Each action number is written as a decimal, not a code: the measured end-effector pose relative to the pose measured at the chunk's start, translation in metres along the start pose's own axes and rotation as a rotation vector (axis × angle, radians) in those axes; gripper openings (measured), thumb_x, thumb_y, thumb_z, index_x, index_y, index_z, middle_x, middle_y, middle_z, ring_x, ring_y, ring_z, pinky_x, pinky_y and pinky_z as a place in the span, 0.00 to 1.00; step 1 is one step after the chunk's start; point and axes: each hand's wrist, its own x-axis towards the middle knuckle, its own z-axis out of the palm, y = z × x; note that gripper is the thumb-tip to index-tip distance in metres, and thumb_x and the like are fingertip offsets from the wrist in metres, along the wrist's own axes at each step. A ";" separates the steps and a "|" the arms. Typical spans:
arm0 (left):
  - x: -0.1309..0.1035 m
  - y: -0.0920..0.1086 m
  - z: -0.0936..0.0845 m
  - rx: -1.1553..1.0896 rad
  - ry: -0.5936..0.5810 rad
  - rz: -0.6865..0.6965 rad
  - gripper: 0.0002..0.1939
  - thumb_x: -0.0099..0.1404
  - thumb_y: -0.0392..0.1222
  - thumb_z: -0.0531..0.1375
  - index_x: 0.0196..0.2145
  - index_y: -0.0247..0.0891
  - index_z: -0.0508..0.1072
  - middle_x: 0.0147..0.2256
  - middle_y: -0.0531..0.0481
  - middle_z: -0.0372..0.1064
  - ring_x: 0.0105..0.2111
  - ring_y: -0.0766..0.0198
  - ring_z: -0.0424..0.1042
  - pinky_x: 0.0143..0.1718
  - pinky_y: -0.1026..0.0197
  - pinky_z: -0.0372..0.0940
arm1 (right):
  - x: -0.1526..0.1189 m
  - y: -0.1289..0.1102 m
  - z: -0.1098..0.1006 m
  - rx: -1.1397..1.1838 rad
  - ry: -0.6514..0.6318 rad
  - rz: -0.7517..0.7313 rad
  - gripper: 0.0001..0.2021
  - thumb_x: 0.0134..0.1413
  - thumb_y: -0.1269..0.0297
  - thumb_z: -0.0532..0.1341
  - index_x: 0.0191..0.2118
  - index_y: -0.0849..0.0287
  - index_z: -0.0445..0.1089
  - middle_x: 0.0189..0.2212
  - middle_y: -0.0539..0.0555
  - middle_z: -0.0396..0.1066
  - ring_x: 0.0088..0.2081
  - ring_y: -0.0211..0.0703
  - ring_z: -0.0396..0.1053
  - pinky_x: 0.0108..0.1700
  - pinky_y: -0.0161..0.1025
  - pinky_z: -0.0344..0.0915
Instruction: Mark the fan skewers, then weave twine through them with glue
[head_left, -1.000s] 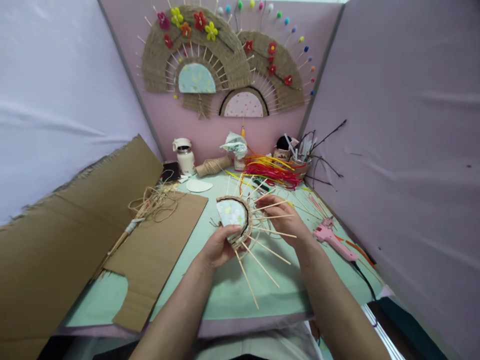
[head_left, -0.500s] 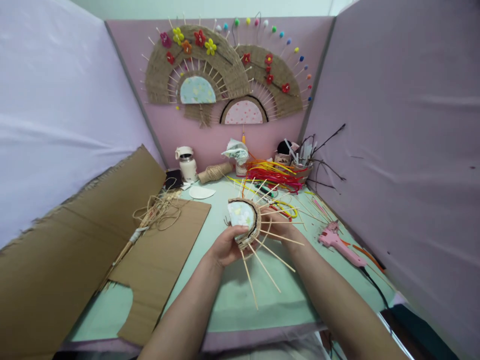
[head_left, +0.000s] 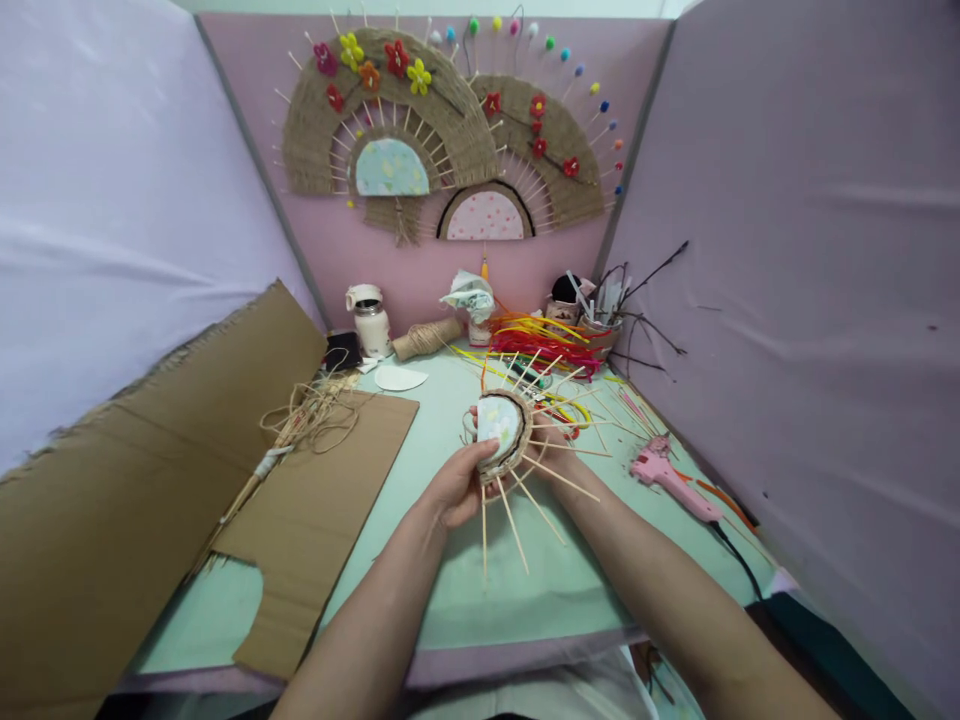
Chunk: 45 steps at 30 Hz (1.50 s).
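A half-round fan piece (head_left: 498, 425) with a pale patterned centre, a dark line and a twine-wrapped rim is held upright above the table, its flat side to the left. Thin wooden sticks spread from the rim to the right and down. My left hand (head_left: 463, 485) grips the lower left of the piece, thumb on the patterned face and fingers behind it. At the right rim, among the sticks, my right hand (head_left: 551, 450) is partly hidden behind the piece, and its fingertips are not visible. A loop of twine hangs around the sticks near it.
Cardboard (head_left: 337, 480) and a bundle of sticks with twine (head_left: 300, 425) lie left. A pink glue gun (head_left: 675, 482) rests right. Behind are a white bottle (head_left: 371, 325), a twine roll (head_left: 427, 340), red and yellow pipe cleaners (head_left: 547, 345) and twigs. Two finished fans (head_left: 300, 150) hang behind.
The fan piece has shifted slightly right and turned a little, its lower sticks now pointing more straight down. Both hands still stay at it, and the view has tilted slightly.
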 end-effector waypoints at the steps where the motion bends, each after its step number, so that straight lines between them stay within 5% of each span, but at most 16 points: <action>1: 0.001 0.000 0.003 0.016 0.032 0.030 0.12 0.54 0.39 0.66 0.35 0.30 0.71 0.24 0.50 0.71 0.20 0.72 0.67 0.20 0.70 0.61 | 0.001 -0.001 -0.003 0.007 0.000 -0.016 0.13 0.54 0.63 0.56 0.42 0.61 0.72 0.35 0.57 0.78 0.40 0.49 0.75 0.44 0.46 0.72; 7: -0.005 0.004 0.014 0.100 0.330 0.310 0.13 0.57 0.43 0.64 0.34 0.37 0.63 0.23 0.56 0.68 0.18 0.74 0.65 0.20 0.72 0.60 | 0.009 -0.003 -0.015 0.049 -0.007 -0.096 0.12 0.51 0.64 0.57 0.40 0.59 0.71 0.33 0.55 0.78 0.39 0.49 0.75 0.43 0.46 0.72; 11: -0.008 0.006 0.014 0.133 0.258 0.431 0.18 0.57 0.45 0.61 0.43 0.42 0.59 0.25 0.57 0.69 0.21 0.68 0.70 0.22 0.68 0.62 | 0.007 -0.005 -0.019 0.076 -0.012 -0.100 0.11 0.51 0.65 0.57 0.40 0.59 0.71 0.30 0.53 0.77 0.36 0.47 0.75 0.39 0.43 0.73; 16: -0.005 0.002 0.005 0.312 0.093 0.632 0.23 0.59 0.43 0.61 0.50 0.43 0.58 0.33 0.53 0.72 0.30 0.65 0.73 0.36 0.61 0.67 | 0.003 -0.010 -0.018 0.102 -0.018 -0.115 0.12 0.54 0.65 0.56 0.43 0.57 0.71 0.30 0.50 0.77 0.34 0.42 0.75 0.38 0.39 0.73; 20: -0.001 -0.002 -0.005 0.678 0.189 0.800 0.21 0.60 0.42 0.62 0.51 0.43 0.63 0.35 0.52 0.70 0.32 0.66 0.70 0.35 0.63 0.65 | -0.001 -0.011 -0.010 0.091 -0.011 -0.128 0.13 0.54 0.66 0.57 0.45 0.56 0.70 0.31 0.50 0.78 0.35 0.42 0.75 0.40 0.39 0.73; 25: 0.000 0.006 -0.015 1.156 0.359 1.236 0.16 0.59 0.42 0.64 0.46 0.42 0.74 0.35 0.50 0.64 0.34 0.64 0.66 0.37 0.61 0.65 | -0.003 -0.007 -0.001 0.022 0.004 -0.098 0.12 0.51 0.66 0.57 0.42 0.58 0.71 0.30 0.52 0.77 0.35 0.46 0.75 0.40 0.43 0.73; 31: -0.008 0.022 -0.014 1.416 0.097 1.576 0.15 0.65 0.41 0.59 0.50 0.45 0.73 0.51 0.44 0.70 0.55 0.54 0.65 0.56 0.47 0.59 | -0.005 0.000 0.005 -0.130 0.073 -0.135 0.09 0.48 0.63 0.62 0.37 0.59 0.71 0.31 0.53 0.77 0.33 0.45 0.74 0.39 0.42 0.72; 39: -0.019 0.039 -0.040 1.446 0.306 1.587 0.18 0.65 0.38 0.57 0.52 0.46 0.72 0.50 0.45 0.72 0.54 0.55 0.68 0.59 0.46 0.57 | -0.021 -0.003 0.010 -0.448 0.466 -0.703 0.04 0.47 0.67 0.65 0.31 0.55 0.71 0.30 0.49 0.69 0.35 0.40 0.64 0.41 0.36 0.64; 43: -0.018 0.039 -0.048 1.429 0.351 1.575 0.18 0.66 0.38 0.57 0.53 0.46 0.71 0.50 0.45 0.72 0.53 0.56 0.69 0.59 0.46 0.57 | -0.034 -0.002 0.021 -0.765 0.399 -1.006 0.02 0.49 0.65 0.65 0.31 0.54 0.73 0.30 0.51 0.67 0.34 0.42 0.64 0.40 0.39 0.63; 45: -0.018 0.037 -0.047 1.422 0.345 1.573 0.18 0.65 0.37 0.58 0.52 0.46 0.72 0.49 0.44 0.73 0.52 0.57 0.69 0.58 0.47 0.57 | -0.038 0.002 0.024 -0.826 0.319 -0.986 0.06 0.50 0.65 0.64 0.37 0.53 0.73 0.28 0.50 0.67 0.29 0.40 0.63 0.34 0.38 0.62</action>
